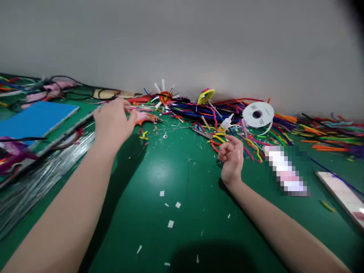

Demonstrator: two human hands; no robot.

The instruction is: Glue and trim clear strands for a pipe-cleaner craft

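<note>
At the back left of the green table, my left hand (pixel 115 118) reaches over, thumb and fingers apart. Its thumb lies beside a pink and orange glue gun (pixel 145 117) whose tip points right; the gun's rear is hidden behind the hand. On the right, my right hand (pixel 231 157) is raised with curled fingers. Whatever it may hold is too small or hidden to make out. Just past its fingertips are scissors (pixel 201 132) with their blades pointing left, and yellow and red pipe cleaner pieces (pixel 218 139). A small glue bottle (pixel 226 123) stands behind.
Along the wall lie heaps of pipe cleaners (pixel 327 132), a white ribbon spool (pixel 258 114), an orange wheel-like piece with white spokes (pixel 165 97) and a yellow disc (pixel 206 96). A blue board (pixel 36 119) and clear plastic wrap (pixel 54 182) are left. White paper scraps (pixel 170 224) dot the front.
</note>
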